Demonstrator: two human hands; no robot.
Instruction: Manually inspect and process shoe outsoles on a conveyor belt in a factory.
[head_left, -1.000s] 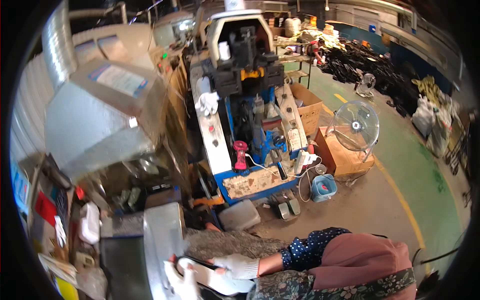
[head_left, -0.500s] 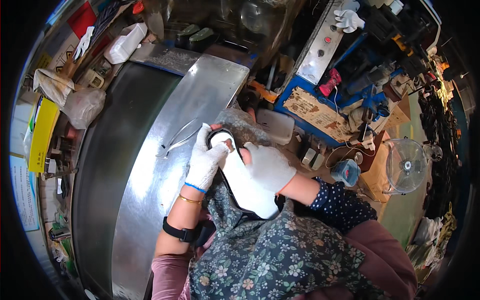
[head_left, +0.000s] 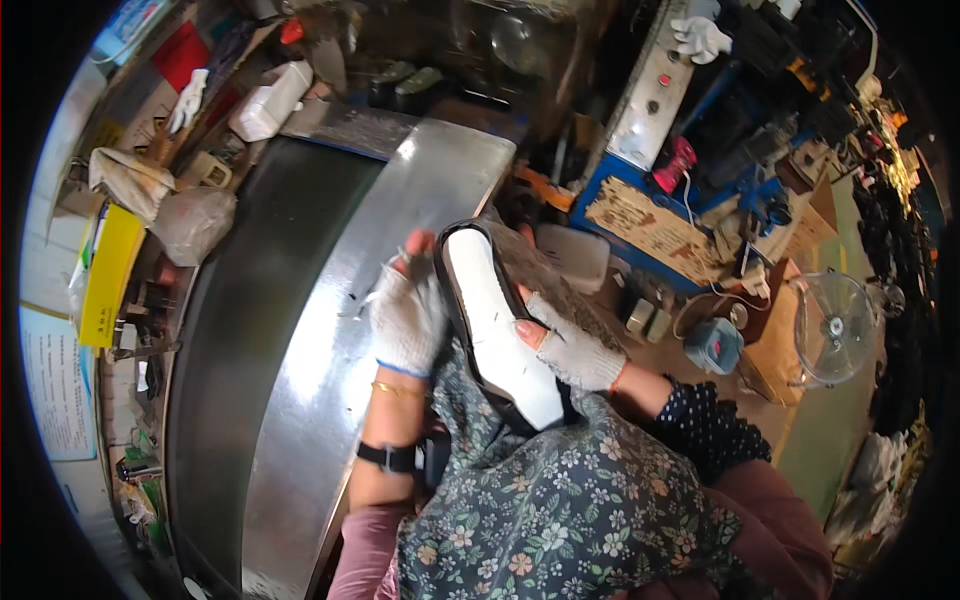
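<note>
A shoe upper on a last, sole side up, shows a white insole (head_left: pixel 490 315) with a black edge around it. It lies slanted above my lap, its lower end against the floral apron (head_left: pixel 540 510). My right hand (head_left: pixel 575 345), in a white glove with bare fingertips, grips its right side, the thumb on the insole. My left hand (head_left: pixel 408 315), gloved alike, is raised just left of the shoe, over the edge of the metal table. Its fingers point upward and are smeared by motion, so what they hold, if anything, does not show.
A shiny metal table (head_left: pixel 320 380) curves along my left, beside a dark belt (head_left: pixel 270 270). Ahead on the right stands a blue machine frame (head_left: pixel 600 185). A clear plastic tray (head_left: pixel 572 255), a blue container (head_left: pixel 714 345) and a fan (head_left: pixel 835 328) are to the right.
My left hand has come off the insole and moved to the shoe's left. My right hand has slid to the right edge, uncovering more insole. The whole view has shifted slightly.
</note>
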